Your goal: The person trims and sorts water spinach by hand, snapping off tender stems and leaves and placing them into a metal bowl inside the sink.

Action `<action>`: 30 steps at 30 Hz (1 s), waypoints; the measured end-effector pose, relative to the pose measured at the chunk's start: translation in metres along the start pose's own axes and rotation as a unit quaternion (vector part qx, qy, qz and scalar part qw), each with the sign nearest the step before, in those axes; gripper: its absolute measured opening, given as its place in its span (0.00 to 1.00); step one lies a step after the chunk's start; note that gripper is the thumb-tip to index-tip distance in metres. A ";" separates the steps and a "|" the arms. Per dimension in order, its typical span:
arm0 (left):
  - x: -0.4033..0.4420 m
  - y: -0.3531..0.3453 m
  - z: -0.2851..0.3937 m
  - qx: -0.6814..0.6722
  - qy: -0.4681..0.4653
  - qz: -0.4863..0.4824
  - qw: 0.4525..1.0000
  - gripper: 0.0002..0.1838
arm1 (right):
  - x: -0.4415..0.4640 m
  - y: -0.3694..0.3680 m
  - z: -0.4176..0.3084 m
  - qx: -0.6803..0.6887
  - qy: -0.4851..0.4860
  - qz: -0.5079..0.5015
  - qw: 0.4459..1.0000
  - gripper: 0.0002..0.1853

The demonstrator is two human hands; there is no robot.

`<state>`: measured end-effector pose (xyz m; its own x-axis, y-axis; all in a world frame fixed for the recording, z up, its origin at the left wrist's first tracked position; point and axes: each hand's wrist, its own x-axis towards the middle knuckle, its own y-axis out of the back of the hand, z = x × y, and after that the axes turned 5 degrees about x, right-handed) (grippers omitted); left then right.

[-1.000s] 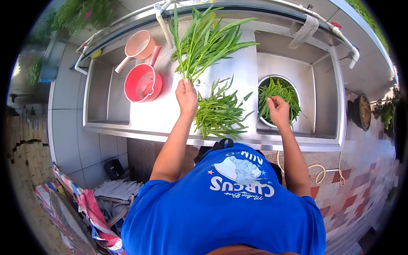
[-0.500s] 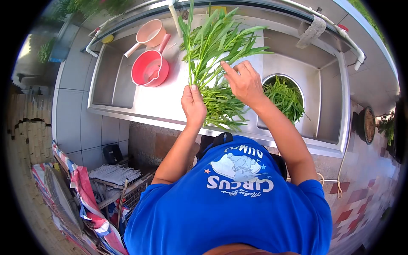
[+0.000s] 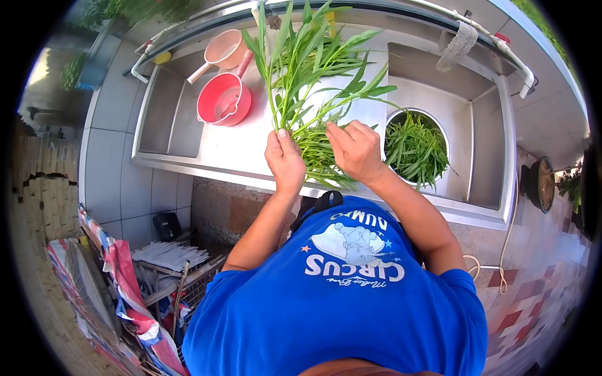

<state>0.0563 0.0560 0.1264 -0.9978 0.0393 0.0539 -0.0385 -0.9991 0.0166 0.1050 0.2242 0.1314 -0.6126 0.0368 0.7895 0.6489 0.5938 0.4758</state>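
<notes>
My left hand (image 3: 286,160) is closed around the lower stems of a bunch of water spinach (image 3: 285,81), whose long leaves fan upward and to the right. Beside it, my right hand (image 3: 359,149) pinches at a stalk leaning right from that bunch; the fingertips partly hide the spot. Cut green stems (image 3: 316,150) lie on the steel counter beneath and between both hands. More leafy greens lie behind the held bunch. To the right of my right hand, a round container (image 3: 448,139) in the sink basin holds loose picked leaves (image 3: 415,147).
A red dipper (image 3: 242,117) and a pale pink dipper (image 3: 224,50) rest on the counter at left. Steel basins flank the counter, the right one (image 3: 480,138) deeper in view. A grey cloth (image 3: 458,47) hangs over the back rail. Below left stands a cluttered rack (image 3: 172,257).
My right hand has moved down and slightly left, from a raised, pointing pose to a pinch at the stalks. The held bunch has tilted left at its top.
</notes>
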 end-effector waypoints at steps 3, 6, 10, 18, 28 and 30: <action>0.000 0.003 -0.001 0.027 -0.008 -0.007 1.000 0.17 | 0.003 0.010 -0.004 -0.021 -0.037 0.015 0.999 0.13; -0.001 0.004 0.002 0.066 -0.024 -0.009 0.997 0.17 | 0.014 0.025 -0.007 -0.063 0.005 0.056 0.996 0.15; -0.009 0.004 0.004 0.080 -0.029 -0.010 0.996 0.17 | 0.021 0.032 -0.008 -0.088 0.093 0.020 0.992 0.17; -0.026 0.000 0.008 0.057 -0.010 -0.031 0.998 0.16 | 0.015 0.020 -0.001 -0.082 0.146 -0.136 0.977 0.15; -0.031 -0.008 0.010 -0.051 0.079 -0.058 0.994 0.16 | 0.009 0.008 -0.001 0.265 -0.218 -0.012 0.939 0.02; -0.030 -0.007 0.015 -0.068 0.087 -0.055 0.992 0.16 | 0.016 0.016 0.006 0.224 -0.184 0.027 0.957 0.02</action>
<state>0.0872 0.0615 0.1397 -0.9810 0.1571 -0.1135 -0.1432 -0.9822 -0.1218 0.1028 0.2387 0.1495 -0.7544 0.3091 0.5790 0.4767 0.8644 0.1596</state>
